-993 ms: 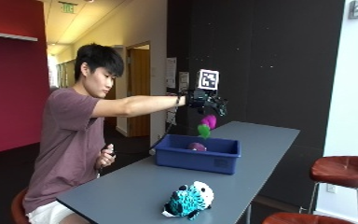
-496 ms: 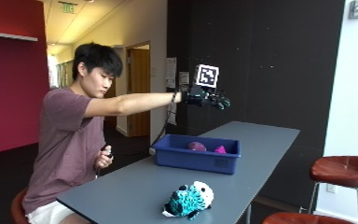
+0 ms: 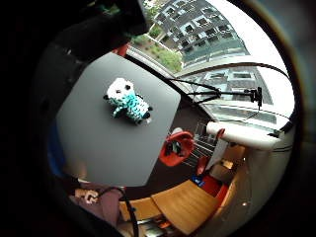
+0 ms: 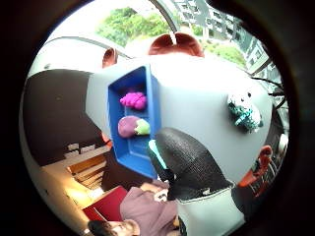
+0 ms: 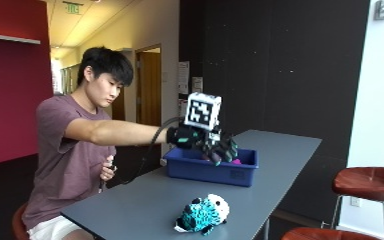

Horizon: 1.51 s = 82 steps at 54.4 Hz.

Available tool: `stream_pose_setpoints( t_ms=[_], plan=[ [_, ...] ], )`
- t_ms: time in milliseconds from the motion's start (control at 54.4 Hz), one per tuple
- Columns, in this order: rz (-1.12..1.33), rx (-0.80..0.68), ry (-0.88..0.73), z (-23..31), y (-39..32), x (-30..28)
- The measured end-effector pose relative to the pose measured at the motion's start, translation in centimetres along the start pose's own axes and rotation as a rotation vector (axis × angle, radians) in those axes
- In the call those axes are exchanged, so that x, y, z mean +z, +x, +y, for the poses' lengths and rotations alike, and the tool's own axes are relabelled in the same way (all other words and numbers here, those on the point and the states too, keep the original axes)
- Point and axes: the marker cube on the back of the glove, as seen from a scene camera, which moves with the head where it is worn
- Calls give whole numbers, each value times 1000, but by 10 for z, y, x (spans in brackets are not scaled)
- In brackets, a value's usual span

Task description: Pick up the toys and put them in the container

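"While my gloved right hand hung in the air over the near edge of the blue container, fingers loosely spread and holding nothing, where was the last toy?"

"On the grey table, well on the person's side of the container. I saw the teal-and-white plush toy lying on its side near the table's front end, lower than my hand and back toward the body."

"Which way did it run?"

"Roughly across the table, as I judged it, white head toward the far side edge. I would have had to bring the hand back and down."

"Anything between?"

"Nothing on the tabletop that I could see. Inside the container lay a pink toy and a purple-and-green toy, side by side. Red stools stood beyond the container, off the table. The bare hand rested against the chest."
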Motion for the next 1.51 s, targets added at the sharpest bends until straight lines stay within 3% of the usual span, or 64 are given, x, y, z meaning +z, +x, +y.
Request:
stream_pose_setpoints(
  t_ms=[74,331,460,883,1122,1453,1508],
  plan=[
    [-40,131,-65,-13,28,48],
    [-21,276,-74,-26,60,161],
    [-25,296,46,-30,64,165],
    [-157,159,-42,-1,46,169],
    [-178,63,-55,34,7,147],
    [-117,-7,110,77,-42,5],
    [-67,-89,146,84,-51,-14]
  ],
)
